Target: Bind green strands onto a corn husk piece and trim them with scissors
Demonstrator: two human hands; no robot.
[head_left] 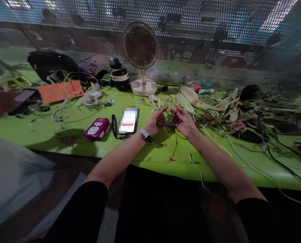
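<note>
My left hand [157, 121], with a white watch on the wrist, and my right hand [182, 120] are held close together over the green table [152, 155]. Both pinch a thin strip of pale dried husk with a small red piece [168, 109] stretched between the fingertips. Fingers of both hands are curled and pressed together. Loose husk strips [188, 98] lie just beyond the hands. A dark tool with a yellow part [178, 132] rests on the table under my right hand.
A phone [128, 120] and a magenta power strip [97, 128] lie left of my hands. A small desk fan [141, 57] stands at the back before a perforated screen. Husk heaps and cables [254, 108] cover the right. Another person's arm with a phone [3, 101] is far left.
</note>
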